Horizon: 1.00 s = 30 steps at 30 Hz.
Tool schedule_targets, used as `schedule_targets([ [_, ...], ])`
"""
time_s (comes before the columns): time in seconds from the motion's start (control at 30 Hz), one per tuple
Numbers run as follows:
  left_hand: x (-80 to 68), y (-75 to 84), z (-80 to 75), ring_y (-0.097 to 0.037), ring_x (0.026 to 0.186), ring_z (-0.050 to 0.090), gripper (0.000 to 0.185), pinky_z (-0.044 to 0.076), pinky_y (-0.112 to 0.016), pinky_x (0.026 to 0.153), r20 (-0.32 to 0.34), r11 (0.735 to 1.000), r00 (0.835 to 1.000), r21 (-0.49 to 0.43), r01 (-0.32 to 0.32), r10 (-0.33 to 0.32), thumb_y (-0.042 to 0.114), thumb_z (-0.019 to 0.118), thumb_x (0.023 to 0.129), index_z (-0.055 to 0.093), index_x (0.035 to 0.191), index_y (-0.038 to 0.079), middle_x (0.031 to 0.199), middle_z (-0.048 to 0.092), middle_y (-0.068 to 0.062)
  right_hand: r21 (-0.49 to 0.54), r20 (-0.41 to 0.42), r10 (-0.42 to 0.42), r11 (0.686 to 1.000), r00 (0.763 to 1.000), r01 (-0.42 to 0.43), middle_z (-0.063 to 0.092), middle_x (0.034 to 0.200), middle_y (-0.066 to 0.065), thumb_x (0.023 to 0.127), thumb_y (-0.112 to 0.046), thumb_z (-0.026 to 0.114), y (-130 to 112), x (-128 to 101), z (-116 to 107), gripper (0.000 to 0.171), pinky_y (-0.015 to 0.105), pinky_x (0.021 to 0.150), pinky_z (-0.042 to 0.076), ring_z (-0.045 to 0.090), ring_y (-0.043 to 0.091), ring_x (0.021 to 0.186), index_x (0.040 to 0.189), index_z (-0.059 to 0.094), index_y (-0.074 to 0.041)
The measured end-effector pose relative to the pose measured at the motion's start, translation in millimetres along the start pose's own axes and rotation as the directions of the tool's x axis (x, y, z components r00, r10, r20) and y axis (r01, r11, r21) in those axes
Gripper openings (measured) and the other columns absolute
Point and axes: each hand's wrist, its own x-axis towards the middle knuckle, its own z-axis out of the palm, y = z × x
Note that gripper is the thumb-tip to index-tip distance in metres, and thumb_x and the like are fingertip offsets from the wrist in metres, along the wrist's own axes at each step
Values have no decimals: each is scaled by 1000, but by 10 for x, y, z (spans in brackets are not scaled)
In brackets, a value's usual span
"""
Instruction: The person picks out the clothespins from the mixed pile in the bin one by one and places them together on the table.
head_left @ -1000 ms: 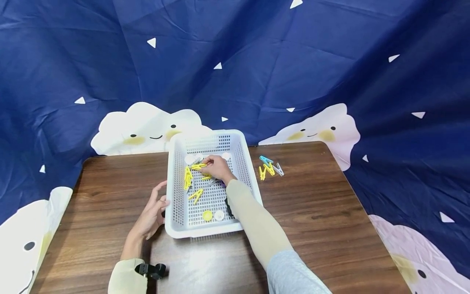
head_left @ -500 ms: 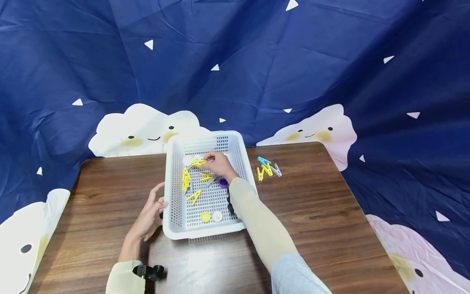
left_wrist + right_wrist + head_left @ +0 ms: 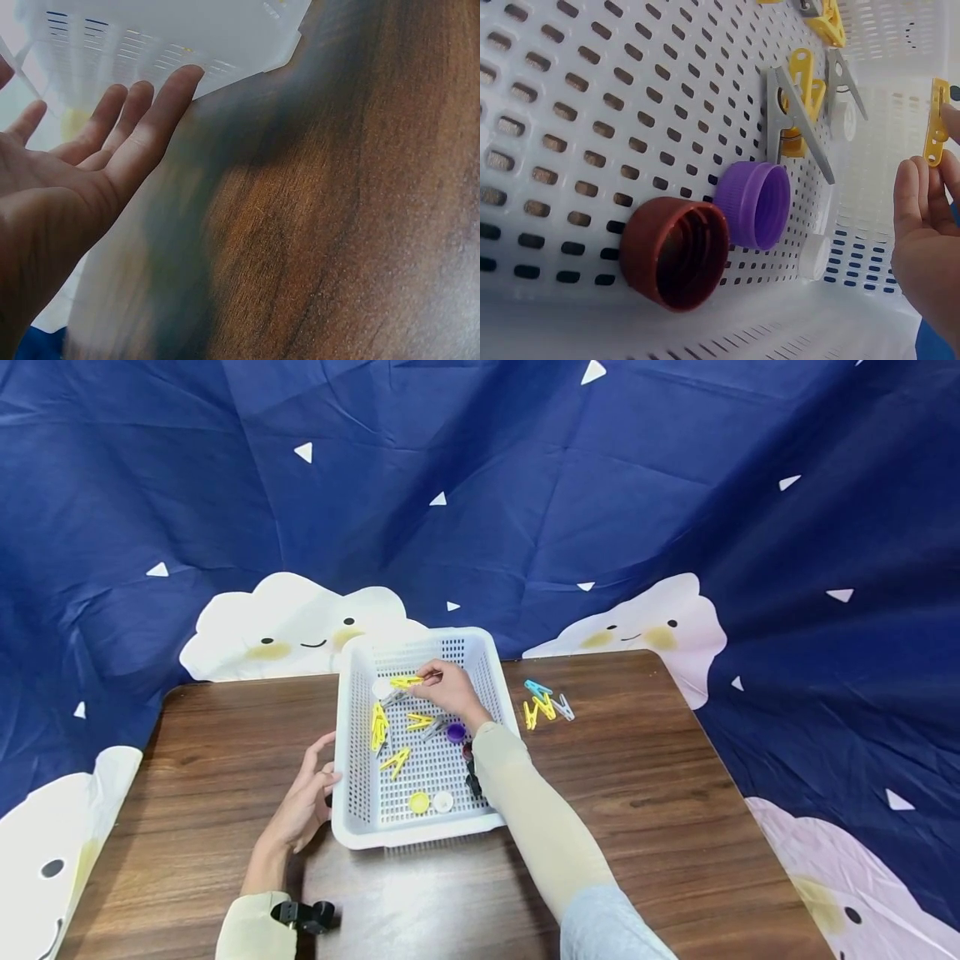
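While a yellow clothespin point(image 3: 407, 681) is pinched at its end by the fingertips of the right hand point(image 3: 450, 689), it is held just above the floor of the white basket point(image 3: 348, 752), near the far wall. By the look of it, the peg can be judged light, stiff and smooth plastic with a spring at the middle; a hold at the two tail ends would open it, so a pinch across the flat sides seems safer, and a slip is possible on so slim a part. In the right wrist view the same clothespin point(image 3: 935, 124) is seen upright between thumb and fingers point(image 3: 922, 202).

Inside the basket more yellow pegs point(image 3: 382, 725) are scattered, a grey peg point(image 3: 799, 124) is lying over a yellow one, and a purple cap point(image 3: 756, 204) is set touching a dark red cap point(image 3: 676, 251). A yellow cap point(image 3: 418, 802) and a white cap point(image 3: 443, 801) are lying side by side near the front wall.

Against the basket's outer left side the left hand point(image 3: 303, 806) is laid, fingers straight and spread, nothing gripped; the fingertips point(image 3: 180, 79) are seen at the basket wall.

Out on the wooden table point(image 3: 675, 793), to the right of the basket, a small pile of pegs point(image 3: 546, 703) in blue, yellow and white is lying.
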Motion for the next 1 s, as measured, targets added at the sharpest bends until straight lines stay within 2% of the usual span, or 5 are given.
schedule_targets([
  [0.23,-2,-1,-1,-27,122,58,63,51,-57,85,12,1000,1000,-3,-9,9,12,40,105,11,158,30,151,29,-31,7,-45,-10,1000,999,10,70,95,2,84,-18,83,-16,-42,-29,27,29,82,51,62,15,86,107,73,-8],
  [0.53,1,5,3,-28,124,56,64,51,-58,87,-3,1000,1000,-5,16,-16,12,40,105,11,158,31,156,25,-31,36,-95,-39,998,995,42,70,96,2,85,-19,81,-73,-84,-123,25,32,81,52,63,17,89,108,74,-10],
  [0.83,6,-1,-8,-26,123,57,63,51,-57,87,-8,1000,1000,4,21,-21,13,40,105,11,158,31,156,26,-30,107,-129,-60,991,990,74,67,95,4,86,-16,80,-156,-143,-217,27,33,78,51,62,17,87,110,72,-6],
  [1.0,4,-7,-11,-26,123,57,63,50,-57,88,-5,1000,1000,3,19,-19,13,39,105,11,158,31,156,25,-30,89,-172,-81,991,982,98,69,92,5,85,-13,81,-208,-159,-277,28,30,77,50,62,16,84,110,73,-3],
])
